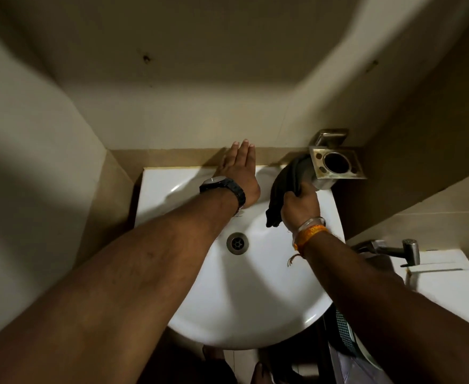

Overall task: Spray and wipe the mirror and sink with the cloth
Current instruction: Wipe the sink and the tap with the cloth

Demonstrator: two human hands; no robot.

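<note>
A white sink (255, 295) with a metal drain (237, 243) fills the middle of the view below me. My left hand (237, 169) lies flat with its fingers stretched out over the sink's back edge, a black watch on the wrist. My right hand (301, 206) grips a dark cloth (284, 187) that hangs over the sink's back right part, beside a metal holder. No mirror or spray bottle is in view.
A square metal wall holder (336, 163) with a round hole sticks out at the back right, just above the cloth. A metal hand sprayer (406, 252) hangs at the right over a white surface (449, 289). Beige walls close in on the left and back.
</note>
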